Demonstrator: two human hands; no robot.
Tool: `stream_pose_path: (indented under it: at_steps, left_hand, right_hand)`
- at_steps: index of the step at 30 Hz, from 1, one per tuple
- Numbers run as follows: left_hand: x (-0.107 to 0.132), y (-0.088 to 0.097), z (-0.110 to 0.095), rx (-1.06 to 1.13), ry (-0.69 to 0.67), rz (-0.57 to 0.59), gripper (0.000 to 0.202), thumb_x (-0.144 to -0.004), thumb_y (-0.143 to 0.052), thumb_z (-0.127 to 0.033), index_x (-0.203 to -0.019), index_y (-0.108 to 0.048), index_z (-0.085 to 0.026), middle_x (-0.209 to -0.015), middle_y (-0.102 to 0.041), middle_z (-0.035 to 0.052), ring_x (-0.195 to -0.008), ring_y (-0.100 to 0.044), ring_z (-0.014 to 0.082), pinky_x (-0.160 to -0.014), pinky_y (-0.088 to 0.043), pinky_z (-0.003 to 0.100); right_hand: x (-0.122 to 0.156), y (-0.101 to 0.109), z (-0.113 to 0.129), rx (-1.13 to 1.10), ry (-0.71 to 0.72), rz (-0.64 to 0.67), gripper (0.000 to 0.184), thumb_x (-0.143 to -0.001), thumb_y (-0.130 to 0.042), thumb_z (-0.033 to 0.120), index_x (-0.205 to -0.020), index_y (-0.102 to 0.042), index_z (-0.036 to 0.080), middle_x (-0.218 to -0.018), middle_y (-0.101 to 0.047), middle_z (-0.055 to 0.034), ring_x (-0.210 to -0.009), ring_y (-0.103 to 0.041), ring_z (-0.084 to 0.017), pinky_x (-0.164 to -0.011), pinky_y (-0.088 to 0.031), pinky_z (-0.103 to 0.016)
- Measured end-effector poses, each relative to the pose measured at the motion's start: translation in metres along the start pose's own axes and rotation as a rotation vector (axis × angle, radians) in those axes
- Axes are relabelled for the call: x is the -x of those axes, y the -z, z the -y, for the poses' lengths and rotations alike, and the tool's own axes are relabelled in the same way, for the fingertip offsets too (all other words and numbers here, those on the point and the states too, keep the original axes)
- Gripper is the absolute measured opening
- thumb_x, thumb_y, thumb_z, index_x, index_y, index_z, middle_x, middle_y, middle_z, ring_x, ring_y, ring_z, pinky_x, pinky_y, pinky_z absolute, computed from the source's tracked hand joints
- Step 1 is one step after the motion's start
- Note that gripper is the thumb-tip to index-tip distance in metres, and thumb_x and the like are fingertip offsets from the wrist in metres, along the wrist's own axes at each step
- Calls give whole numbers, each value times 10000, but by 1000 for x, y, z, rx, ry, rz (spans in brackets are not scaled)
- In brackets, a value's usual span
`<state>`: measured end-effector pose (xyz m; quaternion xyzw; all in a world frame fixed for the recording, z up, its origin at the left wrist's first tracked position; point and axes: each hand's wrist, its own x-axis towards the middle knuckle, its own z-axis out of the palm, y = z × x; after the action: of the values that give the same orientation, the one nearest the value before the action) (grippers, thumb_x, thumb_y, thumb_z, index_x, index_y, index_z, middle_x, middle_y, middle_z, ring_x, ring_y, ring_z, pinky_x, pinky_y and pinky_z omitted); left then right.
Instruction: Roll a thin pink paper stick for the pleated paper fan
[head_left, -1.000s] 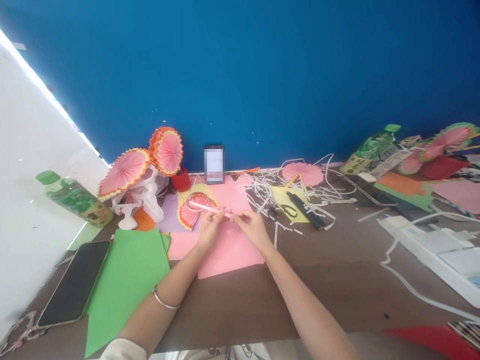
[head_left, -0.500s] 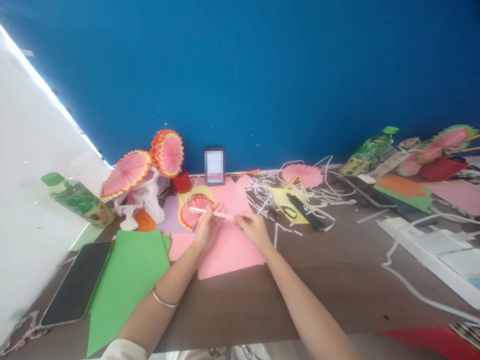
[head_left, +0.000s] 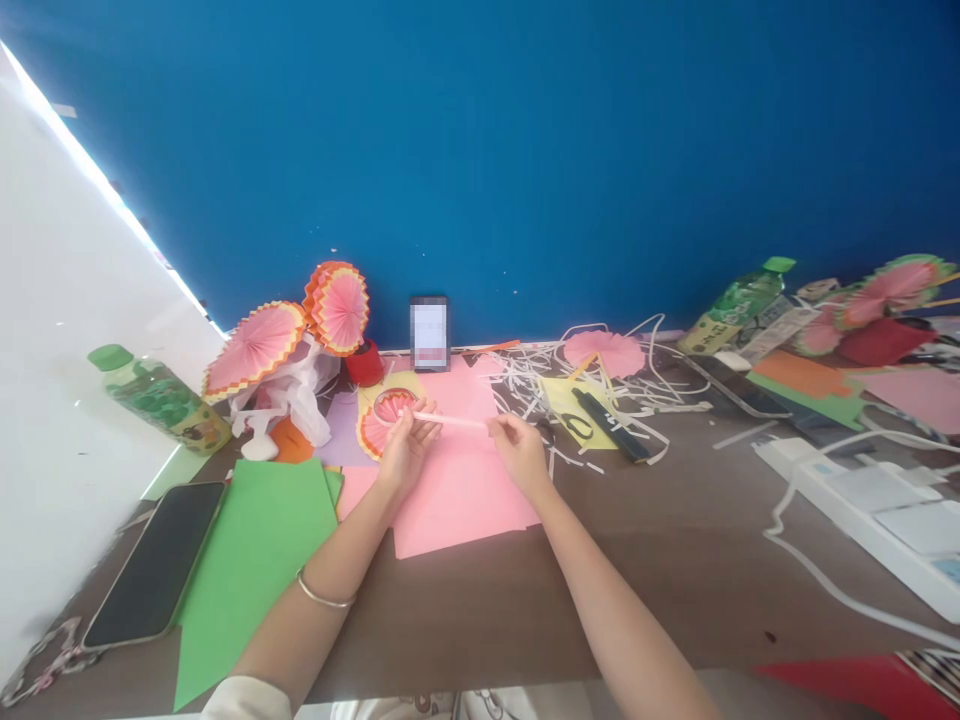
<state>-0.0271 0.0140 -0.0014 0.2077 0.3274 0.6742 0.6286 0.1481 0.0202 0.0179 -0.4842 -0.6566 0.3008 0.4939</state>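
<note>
My left hand (head_left: 406,447) and my right hand (head_left: 517,447) hold the two ends of a thin pink paper stick (head_left: 452,421) level above a pink paper sheet (head_left: 457,492). Both hands pinch it with closed fingers. Just behind my left hand lies a folded pink and orange paper fan (head_left: 373,432) with a clear tape ring (head_left: 391,404) on it.
Green paper (head_left: 251,555) and a dark phone (head_left: 155,564) lie at the left, near a green bottle (head_left: 159,399). Two paper fans (head_left: 300,322) stand at the back by an upright phone (head_left: 429,332). White paper strips (head_left: 540,375), scissors (head_left: 576,425) and a white power strip (head_left: 874,507) lie at the right.
My hands have drawn apart along the pink stick, the right hand moving right, so more of the stick shows between them. The view has shifted slightly.
</note>
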Motion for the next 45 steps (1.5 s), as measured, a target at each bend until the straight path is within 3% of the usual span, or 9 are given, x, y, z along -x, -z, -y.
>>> stream_pose_path:
  at_steps: [9,15,17,19,22,25,29,38,45]
  left_hand:
    - [0,4,-1,-70,-67,-110,230,-632,-728,-281,-781,-638,-131,-713,-682,40,-729,-666,174,-802,-498,320]
    - [5,-1,3,-252,-9,15,316,-621,-720,-364,-761,-656,-88,-788,-690,122,-793,-662,261,-803,-499,392]
    - [7,-3,5,-280,-21,42,322,-639,-696,-386,-755,-659,-88,-826,-690,142,-802,-660,268,-805,-498,400]
    - [8,-6,8,-326,-46,56,329,-660,-667,-404,-757,-663,-90,-834,-690,146,-800,-660,263,-807,-498,397]
    - [11,-8,12,-407,-83,92,330,-690,-634,-415,-782,-673,-101,-824,-693,127,-789,-661,249,-797,-504,387]
    - [18,-11,16,-480,-114,181,310,-724,-608,-401,-843,-682,-125,-874,-690,102,-841,-649,237,-823,-494,371]
    - [25,-14,18,-571,-136,269,286,-767,-564,-376,-902,-682,-153,-937,-679,80,-918,-620,246,-849,-479,369]
    - [26,-13,19,-552,-100,228,222,-737,-606,-335,-825,-697,-153,-890,-684,73,-899,-616,250,-836,-474,354]
    - [28,-13,19,-625,-157,267,254,-776,-549,-336,-906,-691,-170,-948,-677,71,-919,-613,243,-840,-475,344]
  right_hand:
    - [-6,11,-12,33,11,-65,273,-805,-489,391,-640,-500,173,-601,-487,15,-608,-478,-141,-614,-382,-257]
    - [-10,16,-20,52,-71,-258,280,-796,-501,416,-777,-576,147,-718,-605,-55,-674,-556,-186,-663,-442,-312]
    - [-10,16,-18,171,7,-372,276,-805,-502,386,-891,-579,135,-837,-611,-99,-746,-559,-210,-705,-443,-351]
    - [-7,13,-12,340,184,-438,246,-818,-504,326,-968,-573,143,-944,-591,-125,-856,-542,-236,-774,-416,-389]
    - [1,3,0,513,468,-308,147,-844,-487,229,-916,-608,188,-923,-602,-94,-895,-533,-225,-819,-373,-385]
    - [9,-9,12,526,590,-94,172,-867,-458,193,-900,-627,200,-855,-623,-67,-832,-547,-195,-767,-380,-345]
    - [13,-16,15,446,574,4,200,-882,-424,174,-882,-623,190,-850,-634,-60,-816,-550,-186,-747,-395,-334]
    - [14,-17,11,384,548,20,203,-883,-397,168,-875,-600,180,-853,-630,-70,-817,-556,-193,-752,-416,-351]
    - [15,-19,10,292,513,31,205,-883,-377,161,-873,-580,185,-913,-580,-90,-884,-548,-197,-790,-455,-352]
